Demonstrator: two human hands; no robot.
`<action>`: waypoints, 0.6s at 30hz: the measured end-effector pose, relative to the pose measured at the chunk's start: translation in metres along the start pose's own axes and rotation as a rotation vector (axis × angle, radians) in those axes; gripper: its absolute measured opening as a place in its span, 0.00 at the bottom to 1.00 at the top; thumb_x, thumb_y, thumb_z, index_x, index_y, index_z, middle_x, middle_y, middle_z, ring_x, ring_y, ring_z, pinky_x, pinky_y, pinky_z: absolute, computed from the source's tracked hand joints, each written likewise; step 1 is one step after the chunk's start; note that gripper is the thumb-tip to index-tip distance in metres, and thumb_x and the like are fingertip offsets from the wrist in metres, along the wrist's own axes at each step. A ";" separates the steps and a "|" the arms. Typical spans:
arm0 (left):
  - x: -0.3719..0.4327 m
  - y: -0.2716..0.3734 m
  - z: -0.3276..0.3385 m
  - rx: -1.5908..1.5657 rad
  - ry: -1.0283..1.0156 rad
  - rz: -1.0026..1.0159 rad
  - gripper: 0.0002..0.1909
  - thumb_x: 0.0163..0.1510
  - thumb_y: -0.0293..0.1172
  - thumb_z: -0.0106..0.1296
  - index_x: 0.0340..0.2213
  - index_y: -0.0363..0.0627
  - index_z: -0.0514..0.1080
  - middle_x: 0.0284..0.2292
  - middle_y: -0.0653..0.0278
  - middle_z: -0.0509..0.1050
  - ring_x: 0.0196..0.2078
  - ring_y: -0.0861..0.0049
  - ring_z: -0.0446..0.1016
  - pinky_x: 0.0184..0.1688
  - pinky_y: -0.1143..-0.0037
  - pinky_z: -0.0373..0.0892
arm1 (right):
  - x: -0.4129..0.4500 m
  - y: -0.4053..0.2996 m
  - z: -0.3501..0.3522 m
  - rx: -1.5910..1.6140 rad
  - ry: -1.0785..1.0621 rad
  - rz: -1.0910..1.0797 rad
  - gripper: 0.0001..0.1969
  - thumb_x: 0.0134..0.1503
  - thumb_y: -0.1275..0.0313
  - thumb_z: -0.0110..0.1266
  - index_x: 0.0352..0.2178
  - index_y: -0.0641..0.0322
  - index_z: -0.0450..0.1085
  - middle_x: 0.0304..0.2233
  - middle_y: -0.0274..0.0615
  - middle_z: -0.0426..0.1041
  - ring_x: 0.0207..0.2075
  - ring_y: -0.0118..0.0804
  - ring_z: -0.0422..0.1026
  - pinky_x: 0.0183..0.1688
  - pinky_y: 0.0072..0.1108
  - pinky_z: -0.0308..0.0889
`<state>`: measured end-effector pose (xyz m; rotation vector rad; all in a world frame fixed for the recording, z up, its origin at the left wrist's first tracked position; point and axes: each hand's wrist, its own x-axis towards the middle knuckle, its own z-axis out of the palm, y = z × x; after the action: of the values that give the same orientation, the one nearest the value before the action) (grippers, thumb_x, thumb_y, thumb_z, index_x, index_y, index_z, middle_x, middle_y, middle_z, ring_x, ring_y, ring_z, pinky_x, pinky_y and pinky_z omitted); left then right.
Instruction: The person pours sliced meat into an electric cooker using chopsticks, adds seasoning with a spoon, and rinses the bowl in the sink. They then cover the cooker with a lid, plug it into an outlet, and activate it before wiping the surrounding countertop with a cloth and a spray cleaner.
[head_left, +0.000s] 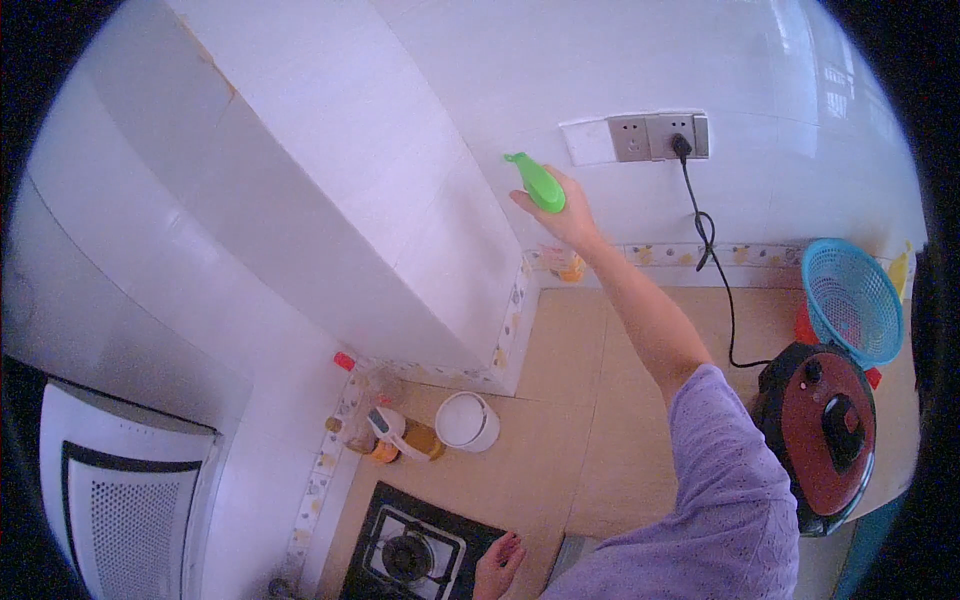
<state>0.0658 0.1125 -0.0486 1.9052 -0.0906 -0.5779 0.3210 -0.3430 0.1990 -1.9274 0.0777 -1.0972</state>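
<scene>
My right hand (574, 206) is raised in front of the white tiled wall (517, 82), near where a boxed-out column (420, 210) meets it. It is closed around a bright green plastic handle (541, 184) with a small hanging loop at its upper end. My palm and fingers hide whatever is on the handle's wall side. Low in the view, my left hand (501, 564) hangs beside the black gas hob (480, 536), its fingers loosely curled and slightly apart. I see nothing in it.
A socket panel (630, 139) feeds a black cord (724, 289) running to a red-and-black electric cooker (825, 442). Behind that leans a blue plastic colander (851, 300). A white tub (466, 421) and an oil jug (420, 441) stand behind the hob. A range hood (142, 517) juts out left.
</scene>
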 end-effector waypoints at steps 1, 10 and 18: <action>-0.001 0.001 0.000 0.007 -0.003 -0.015 0.23 0.52 0.28 0.53 0.49 0.36 0.62 0.43 0.57 0.71 0.45 0.74 0.69 0.48 0.76 0.66 | -0.003 0.003 0.004 0.016 0.049 -0.033 0.22 0.43 0.56 0.61 0.35 0.60 0.68 0.31 0.48 0.71 0.34 0.48 0.70 0.36 0.32 0.64; -0.014 -0.007 -0.004 0.089 0.052 -0.029 0.23 0.52 0.28 0.51 0.49 0.36 0.61 0.43 0.55 0.71 0.44 0.73 0.70 0.47 0.76 0.66 | -0.088 0.040 0.020 -0.031 0.345 0.046 0.16 0.44 0.66 0.62 0.31 0.62 0.66 0.27 0.40 0.69 0.30 0.36 0.67 0.34 0.25 0.62; -0.017 -0.014 0.000 -0.005 0.067 0.003 0.23 0.50 0.26 0.53 0.49 0.36 0.63 0.41 0.55 0.72 0.41 0.76 0.71 0.44 0.76 0.68 | -0.145 0.044 0.016 0.010 0.297 0.075 0.15 0.44 0.69 0.61 0.33 0.61 0.67 0.32 0.44 0.68 0.36 0.42 0.67 0.38 0.29 0.62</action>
<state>0.0481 0.1236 -0.0554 1.9177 -0.0489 -0.5119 0.2601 -0.2950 0.0681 -1.7259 0.3046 -1.3228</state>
